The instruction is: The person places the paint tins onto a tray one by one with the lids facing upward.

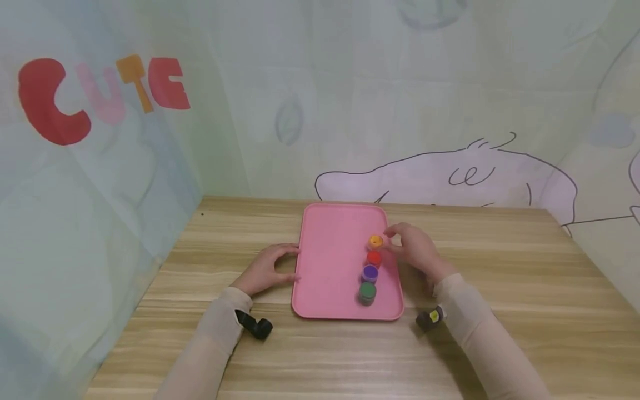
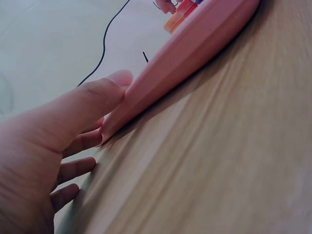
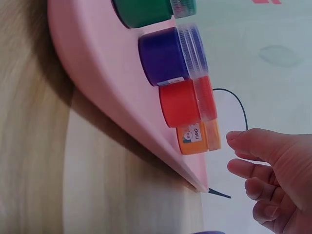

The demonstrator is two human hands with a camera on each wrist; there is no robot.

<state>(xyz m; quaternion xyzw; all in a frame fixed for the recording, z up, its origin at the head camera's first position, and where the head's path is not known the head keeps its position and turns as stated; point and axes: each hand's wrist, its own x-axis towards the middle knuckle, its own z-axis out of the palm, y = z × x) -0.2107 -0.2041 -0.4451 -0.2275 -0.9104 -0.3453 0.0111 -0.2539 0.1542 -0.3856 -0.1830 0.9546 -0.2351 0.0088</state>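
Observation:
A pink tray [image 1: 327, 250] lies on the wooden table, with a row of small paint jars along its right side. From far to near they are an orange jar [image 1: 375, 241], a red jar [image 1: 373, 259], a purple jar [image 1: 370, 273] and a green jar [image 1: 367, 293]. At the tray's left edge is my left hand [image 1: 265, 269], its thumb touching the rim and its fingers spread loosely. Close beside the orange jar hovers my right hand [image 1: 420, 250], fingers loosely bent. In the right wrist view a small gap separates its thumb from that jar [image 3: 192, 140].
The wooden tabletop [image 1: 330, 361] extends around the tray. Behind it hangs a pale printed cloth [image 1: 280, 111] with a cartoon outline and coloured letters. A black wrist camera [image 1: 257, 326] sits on the left cuff, another dark device [image 1: 427, 318] on the right.

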